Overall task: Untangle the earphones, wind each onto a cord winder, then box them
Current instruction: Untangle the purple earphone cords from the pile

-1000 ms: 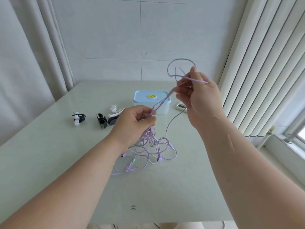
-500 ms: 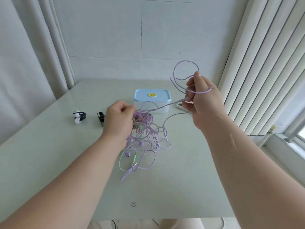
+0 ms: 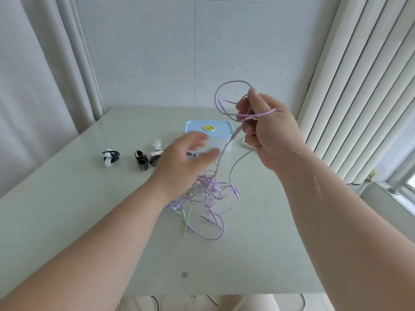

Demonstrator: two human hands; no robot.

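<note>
While the cords are knotted, stage: untangling is judged to be barely begun; nothing is wound and nothing is boxed.
Earphones (image 3: 208, 194): a loose heap of thin lilac cords, with a pale green strand among them, is spread near the middle of the table (image 3: 89, 221); small plugs are seen at the heap's 6 o'clock edge.
Right hand (image 3: 269, 131): held up at 1 o'clock of the heap; its fingers are curled round a few turns of one cord, and a loop (image 3: 224, 95) is stood up beside the thumb. Two strands are run from it down into the heap.
Left hand (image 3: 182, 160): held over the heap's 11 o'clock edge, blurred, with fingers spread and nothing gripped; whether the cords are touched cannot be told.
Box (image 3: 208, 131): blue-lidded, with its lid on, set at 12 o'clock of the heap and partly hidden by the left hand.
Cord winders (image 3: 110, 157): at least three are seen at 10 o'clock of the heap, well apart from it; one is set alone, and the others lie close together.
Handling: the cords are judged very light, limp and apt to snag on one another; knots would likely be tightened by a hard tug, and the joints at buds and plugs strained.
Where to hold: a free plug end is best pinched and fed back through the loops, while the heap is steadied lightly.
</note>
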